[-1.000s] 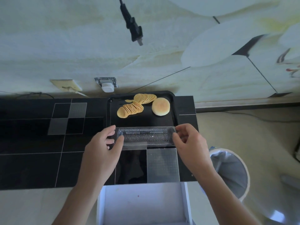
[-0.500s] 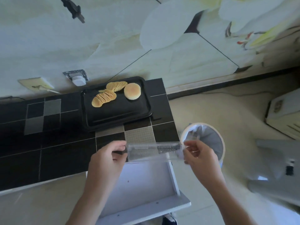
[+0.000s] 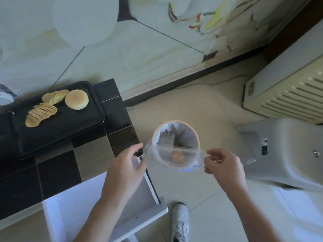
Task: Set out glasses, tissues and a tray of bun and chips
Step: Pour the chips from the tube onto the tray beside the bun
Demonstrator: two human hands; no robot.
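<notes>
A black tray (image 3: 57, 135) lies on the dark tiled counter (image 3: 57, 173) at the left. On it sit a round pale bun (image 3: 76, 99) and two fanned rows of chips (image 3: 42, 112). A clear, empty plastic chip container (image 3: 174, 156) hangs level over the open waste bin (image 3: 174, 135). My left hand (image 3: 127, 168) pinches its left end and my right hand (image 3: 223, 166) pinches its right end. Through the plastic an orange-brown object shows down in the bin.
An open white drawer (image 3: 97, 206) juts out below the counter, under my left forearm. A grey plastic stool (image 3: 283, 152) and a cream slatted appliance (image 3: 286, 95) stand to the right. One white shoe (image 3: 180, 219) is on the floor tiles.
Both hands have carried the clear container from the counter in front of the tray to the right, off the counter edge and over the bin. The view has swung right with them.
</notes>
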